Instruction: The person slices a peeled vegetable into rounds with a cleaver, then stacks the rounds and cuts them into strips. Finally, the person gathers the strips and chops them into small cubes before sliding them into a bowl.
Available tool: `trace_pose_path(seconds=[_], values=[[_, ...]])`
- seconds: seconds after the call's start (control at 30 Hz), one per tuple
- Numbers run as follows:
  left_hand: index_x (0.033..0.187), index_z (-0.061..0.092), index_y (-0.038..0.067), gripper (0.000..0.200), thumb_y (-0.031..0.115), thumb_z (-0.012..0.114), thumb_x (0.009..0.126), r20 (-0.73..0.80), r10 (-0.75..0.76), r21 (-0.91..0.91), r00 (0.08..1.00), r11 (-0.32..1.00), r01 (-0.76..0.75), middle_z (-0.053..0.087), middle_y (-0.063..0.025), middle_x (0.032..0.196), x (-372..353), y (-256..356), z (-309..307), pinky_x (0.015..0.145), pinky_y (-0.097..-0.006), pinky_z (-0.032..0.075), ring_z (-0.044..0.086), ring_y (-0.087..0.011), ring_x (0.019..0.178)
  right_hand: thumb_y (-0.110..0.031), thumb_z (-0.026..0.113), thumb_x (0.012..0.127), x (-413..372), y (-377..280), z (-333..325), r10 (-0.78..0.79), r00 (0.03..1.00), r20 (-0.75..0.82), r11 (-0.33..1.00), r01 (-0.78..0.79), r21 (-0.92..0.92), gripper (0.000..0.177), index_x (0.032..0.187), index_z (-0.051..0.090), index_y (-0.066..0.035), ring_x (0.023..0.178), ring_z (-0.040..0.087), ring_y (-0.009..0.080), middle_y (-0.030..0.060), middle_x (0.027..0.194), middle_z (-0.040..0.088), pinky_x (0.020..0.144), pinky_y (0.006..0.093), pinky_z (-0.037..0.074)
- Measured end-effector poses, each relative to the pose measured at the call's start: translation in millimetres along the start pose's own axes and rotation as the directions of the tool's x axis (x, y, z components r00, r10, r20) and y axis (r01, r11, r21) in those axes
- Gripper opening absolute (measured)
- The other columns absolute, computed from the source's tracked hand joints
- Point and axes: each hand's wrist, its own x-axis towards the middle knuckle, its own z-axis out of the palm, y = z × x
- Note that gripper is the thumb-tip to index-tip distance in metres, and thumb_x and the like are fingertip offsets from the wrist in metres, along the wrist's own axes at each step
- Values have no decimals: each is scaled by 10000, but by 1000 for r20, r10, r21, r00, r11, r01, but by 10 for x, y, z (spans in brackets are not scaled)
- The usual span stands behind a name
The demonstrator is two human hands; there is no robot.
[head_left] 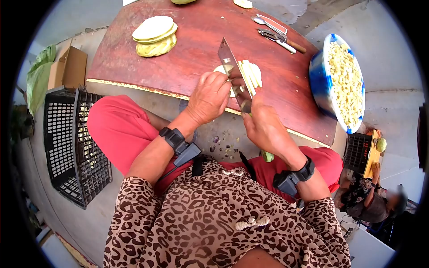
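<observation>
My right hand is closed around the handle of a cleaver, whose green end shows below the hand. The broad blade stands on edge over the red-brown table near its front edge. Just left of the blade, my left hand presses with curled fingers on a pale vegetable piece, mostly hidden under it. Cut pale slices lie against the blade's right side. Farther left on the table sits a stack of large pale slices with a yellow-green piece at the bottom.
A blue-and-white basin full of diced pale pieces stands at the right. A spoon, a peeler and knives lie at the back. Black crates and a carton are left. Another person works at far right.
</observation>
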Motion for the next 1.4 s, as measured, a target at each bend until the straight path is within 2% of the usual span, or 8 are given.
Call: trace_pose_path(seconds=[0.1,0.3,0.4,0.6,0.73,1.1,1.2,1.4], values=[[1033,593,-9,302,43,667,745,5,6,-5,1000,1000,-5,562,-159,1113,-14,9,4,961,-468,418,536,-361,1077,-30,554,875,189,106,205,-20,998,-54,1000,21,8,176,936,458,104,710,621,528,341,715,611,632,560,495],[1044,590,-17,315,41,670,745,3,22,-16,1000,1000,-22,559,-168,1122,-11,-6,0,969,-485,420,531,-375,1085,-43,568,869,345,162,288,43,992,-116,998,-37,49,191,963,454,77,717,618,527,333,729,615,643,578,486],[1065,585,-19,334,35,673,746,7,20,-23,1000,1000,-19,554,-173,1128,-15,-8,8,976,-485,418,526,-378,1101,-47,571,877,318,241,319,-76,977,-200,996,84,35,197,963,444,75,714,615,527,333,720,611,641,578,482],[1092,577,-20,357,23,677,751,-55,-12,-11,998,1000,11,542,-166,1146,-67,13,0,966,-465,420,516,-368,1117,-48,578,889,128,70,111,57,993,-103,996,-50,75,200,947,431,74,701,613,522,328,686,601,626,563,482],[1090,577,-17,355,28,683,755,-27,-39,-20,999,999,38,539,-158,1139,-85,13,-13,950,-454,423,514,-358,1110,-50,581,890,24,165,178,-55,991,-125,995,65,81,201,930,428,75,699,614,521,328,687,600,626,561,483],[1078,578,-15,338,26,666,753,-29,-25,-15,999,1000,25,549,-154,1119,-87,5,4,955,-451,414,516,-352,1103,-18,559,872,-23,-19,41,16,1000,5,998,-16,61,162,902,439,88,679,615,519,338,667,587,616,552,488],[1074,580,-16,335,24,660,752,-28,-44,-29,999,999,43,553,-153,1119,-80,14,-1,958,-453,414,517,-355,1104,-5,547,866,30,-3,96,-29,999,-28,999,30,39,143,898,449,94,683,615,523,340,665,588,617,554,488],[1074,584,-16,335,31,661,752,-9,-49,-25,999,999,49,554,-156,1119,-79,8,5,965,-458,415,516,-361,1104,-16,539,859,266,26,266,23,997,-72,1000,-22,15,153,917,470,107,727,624,532,356,705,600,643,559,496]])
